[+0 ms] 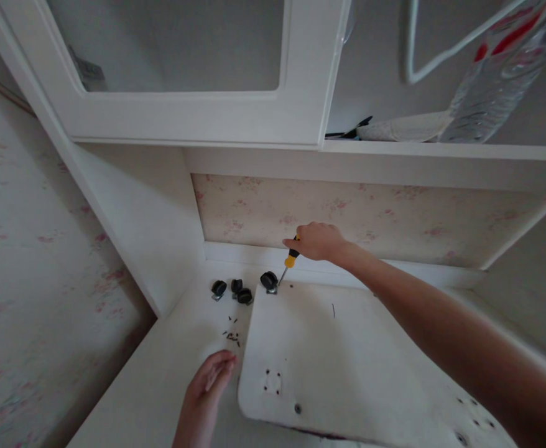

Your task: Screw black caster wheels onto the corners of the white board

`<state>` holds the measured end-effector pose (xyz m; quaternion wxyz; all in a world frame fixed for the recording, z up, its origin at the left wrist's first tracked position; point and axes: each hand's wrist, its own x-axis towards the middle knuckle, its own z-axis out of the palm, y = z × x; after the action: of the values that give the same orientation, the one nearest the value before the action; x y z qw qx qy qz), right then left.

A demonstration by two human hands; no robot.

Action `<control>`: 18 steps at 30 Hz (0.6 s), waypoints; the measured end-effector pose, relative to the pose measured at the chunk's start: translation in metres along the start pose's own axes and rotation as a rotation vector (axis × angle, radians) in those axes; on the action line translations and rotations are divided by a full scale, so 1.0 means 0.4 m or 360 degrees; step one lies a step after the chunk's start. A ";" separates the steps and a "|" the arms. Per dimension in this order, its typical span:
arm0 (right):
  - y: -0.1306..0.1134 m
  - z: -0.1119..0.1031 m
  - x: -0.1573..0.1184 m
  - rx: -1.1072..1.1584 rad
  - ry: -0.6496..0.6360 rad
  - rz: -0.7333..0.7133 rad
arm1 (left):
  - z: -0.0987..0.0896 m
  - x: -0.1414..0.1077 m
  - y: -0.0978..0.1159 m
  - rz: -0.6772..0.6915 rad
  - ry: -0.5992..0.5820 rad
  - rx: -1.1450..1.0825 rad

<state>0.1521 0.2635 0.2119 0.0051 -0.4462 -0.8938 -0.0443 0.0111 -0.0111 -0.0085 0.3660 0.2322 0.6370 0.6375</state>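
My right hand [318, 241] is closed around the yellow and black handle of a screwdriver [290, 260]. The screwdriver slants down, its tip at the metal plate of a black caster wheel [268, 281]. That caster sits on the far left corner of a white board [319, 361] lying flat. My left hand [210, 377] hovers near the board's left edge, fingers loosely curled with a hollow between thumb and fingers; nothing shows in it. Just beyond it lie several small dark screws [232, 336]. Three loose black casters [218, 288] rest farther back on the white surface.
Screw holes [272, 382] mark the board's near left corner. Overhead hangs a white cabinet with a framed door [198, 118]. An open shelf [441, 149] at the upper right holds a clear plastic bottle [482, 102]. A white side panel [147, 218] and flowered wall [35, 261] stand left.
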 end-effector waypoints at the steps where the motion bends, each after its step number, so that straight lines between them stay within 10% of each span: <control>1: 0.006 0.000 -0.005 0.0017 0.0045 0.0047 | -0.016 0.026 0.002 0.0057 0.0023 0.0114; 9: 0.071 0.035 -0.110 0.0266 0.0298 0.0334 | -0.100 0.293 -0.008 0.0344 0.0110 0.1335; 18: 0.206 0.171 -0.383 0.1009 0.0379 0.0731 | -0.043 0.479 -0.004 0.0260 0.0237 0.1896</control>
<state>0.3122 0.1965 0.1423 0.2555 -0.6023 -0.7334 0.1844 -0.1214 0.1239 -0.0442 0.0774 0.4000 0.8883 0.2118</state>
